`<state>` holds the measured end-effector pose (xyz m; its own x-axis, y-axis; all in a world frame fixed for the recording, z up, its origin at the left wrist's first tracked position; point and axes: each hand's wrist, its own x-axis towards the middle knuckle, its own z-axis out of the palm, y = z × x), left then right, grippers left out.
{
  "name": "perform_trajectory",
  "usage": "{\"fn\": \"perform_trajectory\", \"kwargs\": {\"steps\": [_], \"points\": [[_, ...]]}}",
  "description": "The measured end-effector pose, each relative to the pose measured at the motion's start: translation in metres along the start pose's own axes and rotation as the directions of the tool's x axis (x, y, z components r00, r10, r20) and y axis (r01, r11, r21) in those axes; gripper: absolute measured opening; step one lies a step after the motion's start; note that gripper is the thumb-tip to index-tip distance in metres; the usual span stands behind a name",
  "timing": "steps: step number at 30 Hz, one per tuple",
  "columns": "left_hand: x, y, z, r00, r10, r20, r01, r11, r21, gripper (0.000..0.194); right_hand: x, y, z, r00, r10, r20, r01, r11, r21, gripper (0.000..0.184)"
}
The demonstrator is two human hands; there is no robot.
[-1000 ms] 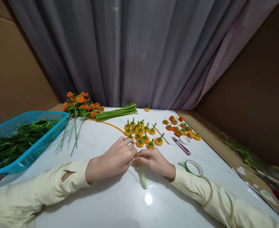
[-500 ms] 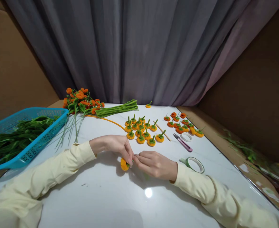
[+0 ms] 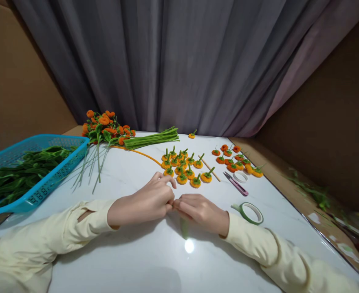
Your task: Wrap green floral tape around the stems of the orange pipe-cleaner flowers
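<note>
My left hand [image 3: 147,201] is closed in a pinch above the middle of the table, its fingertips meeting those of my right hand [image 3: 197,211]. The yellow-orange chenille flower that showed in the left fingers a moment ago is now hidden behind them. My right hand is pinched on a strip of pale green floral tape [image 3: 184,228], which hangs down below the fingers. Beyond both hands stands a group of yellow-orange chenille flowers [image 3: 181,177] with green stems up. A roll of green floral tape [image 3: 252,213] lies beside my right wrist.
Pink-handled snips [image 3: 236,184], a white tape ring [image 3: 240,176], a thin stick [image 3: 209,167] and orange flowers [image 3: 224,148] lie at right. A blue basket [image 3: 34,199] of green leaves [image 3: 29,171] stands left. Green stems [image 3: 151,138] and an orange bouquet [image 3: 104,121] lie behind.
My left hand turned over, swinging the yellow-orange flower into view below the fingers, then turned back and hid it. My right hand stayed pinched on the tape with little movement.
</note>
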<state>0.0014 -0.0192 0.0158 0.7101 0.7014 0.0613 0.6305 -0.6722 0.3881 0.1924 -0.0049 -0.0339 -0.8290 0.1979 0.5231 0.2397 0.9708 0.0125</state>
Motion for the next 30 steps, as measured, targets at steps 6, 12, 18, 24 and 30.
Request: {"fn": "perform_trajectory", "kwargs": {"steps": [6,12,18,24,30], "points": [[0.005,-0.005,-0.002,0.994,0.016,0.106,-0.010,0.998,-0.059,0.030,0.001,-0.002,-0.004,0.948,-0.318,0.002,0.307,0.914,-0.266,0.023],[0.000,-0.004,0.007,0.998,0.065,0.003,-0.064,0.988,0.141,0.027,0.001,-0.005,-0.007,0.991,-0.122,0.057,0.127,0.988,-0.086,0.032],[-0.006,0.007,0.012,0.975,0.129,-0.182,-0.047,0.916,0.398,0.012,0.004,-0.003,-0.018,0.930,0.348,0.117,-0.366,0.854,0.371,0.021],[-0.007,0.012,0.002,0.969,0.144,-0.202,-0.070,0.940,0.334,0.014,0.010,-0.004,-0.022,0.874,0.448,0.189,-0.477,0.713,0.513,0.013],[-0.005,0.009,-0.002,0.987,0.067,-0.146,-0.052,0.994,0.100,0.024,0.006,-0.002,-0.021,0.951,0.294,0.097,-0.307,0.854,0.419,0.018]]}}
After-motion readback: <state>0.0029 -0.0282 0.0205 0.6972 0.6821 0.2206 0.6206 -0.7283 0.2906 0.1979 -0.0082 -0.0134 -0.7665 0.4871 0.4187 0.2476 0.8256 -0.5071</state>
